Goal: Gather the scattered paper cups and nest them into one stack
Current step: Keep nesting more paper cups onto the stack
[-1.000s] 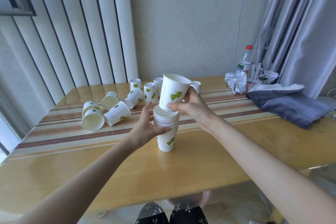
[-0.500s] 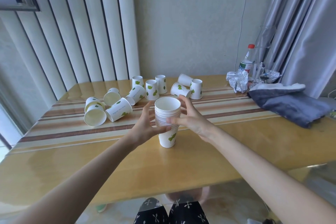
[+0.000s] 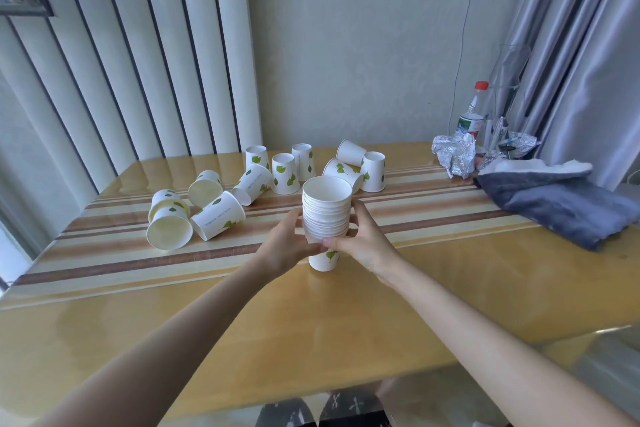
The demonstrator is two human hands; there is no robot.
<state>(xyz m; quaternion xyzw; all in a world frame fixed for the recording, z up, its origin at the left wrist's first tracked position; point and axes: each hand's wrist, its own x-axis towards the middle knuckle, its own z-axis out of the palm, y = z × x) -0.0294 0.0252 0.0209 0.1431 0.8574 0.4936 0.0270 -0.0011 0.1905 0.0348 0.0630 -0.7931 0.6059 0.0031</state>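
A stack of nested white paper cups (image 3: 325, 211) with green leaf prints stands upright near the middle of the wooden table (image 3: 242, 322). My left hand (image 3: 289, 244) grips its left side and my right hand (image 3: 363, 239) grips its right side, fingers curled round the lower rims. Several loose cups lie scattered behind it: a cup on its side with its mouth toward me (image 3: 169, 232), another lying cup (image 3: 218, 215), upside-down cups (image 3: 284, 174) and a small group at the back right (image 3: 372, 172).
Crumpled foil (image 3: 453, 154), a plastic bottle with a red cap (image 3: 472, 111) and a folded grey cloth (image 3: 561, 204) sit at the table's right end. Vertical blinds and a wall stand behind the table. My knees show below the near edge.
The cup my right hand held above the stack has gone down into it. My right hand then dropped from the cup to the stack's right side, so both hands now hold the stack.
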